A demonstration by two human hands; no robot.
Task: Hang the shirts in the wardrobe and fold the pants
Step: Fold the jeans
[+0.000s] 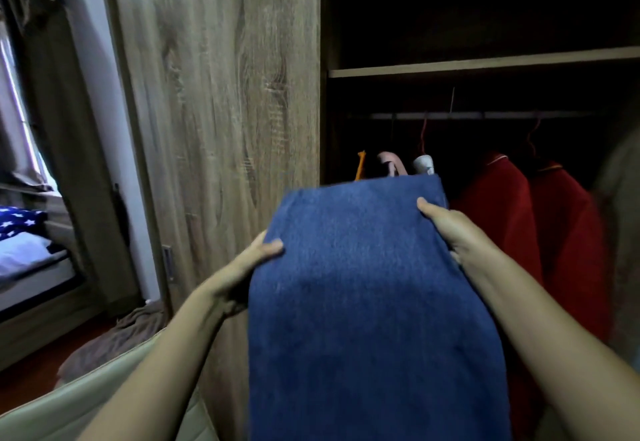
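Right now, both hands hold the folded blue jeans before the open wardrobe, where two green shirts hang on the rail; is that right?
Not quite: the head view shows red shirts on the rail, not green. The left hand and right hand do hold the folded blue jeans before the open wardrobe.

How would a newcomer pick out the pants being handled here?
Find the tall wood-grain wardrobe with its dark open side. In front of it, the left hand and right hand grip a folded blue denim pair of pants. Unlike the red shirts hanging behind, it is blue and hand-held.
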